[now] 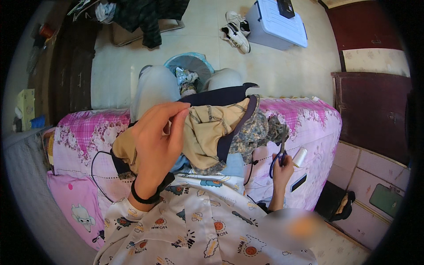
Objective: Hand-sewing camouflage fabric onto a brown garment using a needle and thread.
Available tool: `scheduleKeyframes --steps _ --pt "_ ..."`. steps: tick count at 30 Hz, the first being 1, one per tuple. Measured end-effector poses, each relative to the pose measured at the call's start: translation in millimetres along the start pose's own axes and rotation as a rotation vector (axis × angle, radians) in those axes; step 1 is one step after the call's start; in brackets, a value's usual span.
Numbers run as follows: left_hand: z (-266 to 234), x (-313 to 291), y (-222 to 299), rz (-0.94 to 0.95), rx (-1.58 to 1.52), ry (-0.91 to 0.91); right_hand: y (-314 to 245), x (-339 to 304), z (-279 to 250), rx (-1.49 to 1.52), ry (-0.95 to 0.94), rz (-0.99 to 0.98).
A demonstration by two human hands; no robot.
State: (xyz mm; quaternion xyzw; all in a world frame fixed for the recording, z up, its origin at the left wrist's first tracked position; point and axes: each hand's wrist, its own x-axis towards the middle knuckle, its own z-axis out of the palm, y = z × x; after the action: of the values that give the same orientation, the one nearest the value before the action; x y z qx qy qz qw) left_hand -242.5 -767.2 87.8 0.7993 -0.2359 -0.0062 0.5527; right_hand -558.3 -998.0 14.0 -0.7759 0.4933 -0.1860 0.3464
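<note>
In my head view, the left hand (154, 134) sits at nine o'clock, thumb and forefinger brought together at the edge of the tan garment (205, 139); whether they pinch anything, I can't tell. That garment, navy-trimmed with camouflage patches, lies across the legs (154, 88) at the middle of my picture. At four o'clock I see the right hand (284, 170) gripping scissors (282, 149), blades toward twelve. Near that hand, a white thread spool (300, 157) lies at its two o'clock and a flat black rectangle (299, 183) at its four, both on the pink bed (316, 128). A blue bin (201, 66) stands toward eleven.
</note>
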Motion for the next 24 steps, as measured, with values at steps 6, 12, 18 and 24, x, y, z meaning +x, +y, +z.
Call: scheduleKeyframes --steps 6,12,18,24 --pt "-5.0 -1.3 7.6 0.059 -0.046 -0.059 138.1 -86.3 -47.7 -0.622 0.035 0.217" --pt "-8.9 -1.9 9.0 0.355 -0.004 -0.096 31.9 -24.2 -30.5 -0.607 -0.156 0.152" --pt "-17.1 -14.4 18.5 0.446 0.066 -0.133 -178.4 10.9 53.9 0.407 -0.404 -0.423" --pt "-26.9 -32.8 24.3 0.458 0.084 -0.086 -235.3 -2.3 84.3 0.450 -0.562 -0.779"
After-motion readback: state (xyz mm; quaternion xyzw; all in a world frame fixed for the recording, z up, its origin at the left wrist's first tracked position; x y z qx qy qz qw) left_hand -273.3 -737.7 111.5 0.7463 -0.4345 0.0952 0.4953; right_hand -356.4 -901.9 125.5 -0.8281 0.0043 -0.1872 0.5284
